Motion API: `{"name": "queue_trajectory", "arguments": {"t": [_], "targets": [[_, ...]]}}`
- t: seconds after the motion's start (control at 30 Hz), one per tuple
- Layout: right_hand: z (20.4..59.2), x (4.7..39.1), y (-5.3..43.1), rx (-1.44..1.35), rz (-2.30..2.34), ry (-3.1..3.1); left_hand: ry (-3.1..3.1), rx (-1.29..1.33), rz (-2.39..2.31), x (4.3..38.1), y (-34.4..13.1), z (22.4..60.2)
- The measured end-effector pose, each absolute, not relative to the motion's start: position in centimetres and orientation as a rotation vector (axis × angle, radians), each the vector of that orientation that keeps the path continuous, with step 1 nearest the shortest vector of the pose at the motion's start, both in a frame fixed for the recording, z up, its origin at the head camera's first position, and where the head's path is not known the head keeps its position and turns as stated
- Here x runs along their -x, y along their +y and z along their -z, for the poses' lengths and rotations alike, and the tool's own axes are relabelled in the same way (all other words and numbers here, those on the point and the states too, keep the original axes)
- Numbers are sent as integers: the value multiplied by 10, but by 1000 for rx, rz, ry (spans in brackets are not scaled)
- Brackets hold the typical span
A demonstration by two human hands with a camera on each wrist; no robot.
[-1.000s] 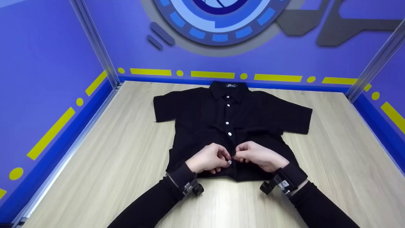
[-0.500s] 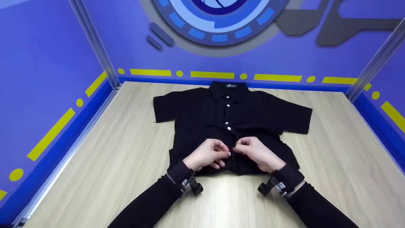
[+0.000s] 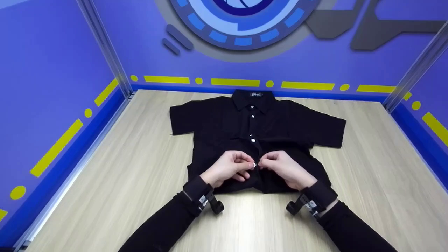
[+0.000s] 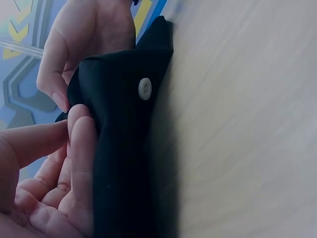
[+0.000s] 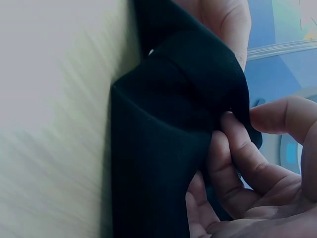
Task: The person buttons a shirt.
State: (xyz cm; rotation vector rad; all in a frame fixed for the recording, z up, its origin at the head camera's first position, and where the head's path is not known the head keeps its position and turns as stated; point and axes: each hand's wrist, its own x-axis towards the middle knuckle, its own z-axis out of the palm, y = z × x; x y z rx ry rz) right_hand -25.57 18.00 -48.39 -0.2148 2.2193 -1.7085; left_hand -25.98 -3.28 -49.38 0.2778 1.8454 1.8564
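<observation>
A black short-sleeved button-up shirt [image 3: 217, 122] lies face up, collar toward the back wall. My left hand [image 3: 227, 167] pinches the front placket in its lower part, a white button [image 3: 254, 165] showing at its thumb and fingertip. Close beside it, my right hand [image 3: 287, 169] pinches the other placket edge between thumb and finger. In the right wrist view, the raised cloth [image 5: 163, 114] hides the button. Another white button [image 4: 144, 89] sits on the fabric near the hem in the left wrist view. Whether the held button is through a buttonhole, I cannot tell.
The shirt is on a light wood-grain table [image 3: 140, 147]. Blue panels with yellow marks form a back wall [image 3: 297, 66] and side walls, joined by metal posts. More white buttons [image 3: 252, 140] run up the placket to the collar.
Both hands have moved a little up the shirt, away from the front table edge, drawing the hem with them. The white button now shows between the fingertips of both hands.
</observation>
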Motion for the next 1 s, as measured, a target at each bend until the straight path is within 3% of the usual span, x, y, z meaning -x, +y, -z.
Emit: {"name": "queue_trajectory", "arguments": {"t": [1.0], "targets": [[485,255,179,280,1652,2222,1855,-265,-1875,260,-32,497]]}}
